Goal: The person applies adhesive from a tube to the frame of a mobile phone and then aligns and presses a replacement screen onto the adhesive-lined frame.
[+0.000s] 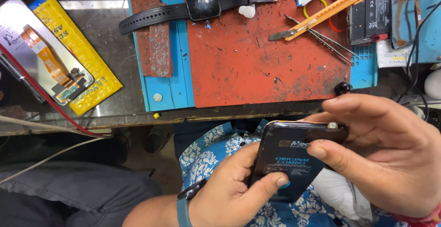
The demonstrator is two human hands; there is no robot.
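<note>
Both hands clasp one dark phone screen: left hand grip closed underneath, right hand pinching its top; blue tray mat on the counter carries a smartwatch.

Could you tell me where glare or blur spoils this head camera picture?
Head view: glare whitens the loose phone screen at far left; the red mat is evenly lit and sharp; the dark phone in both hands is sharp, with slight edge distortion.
</note>
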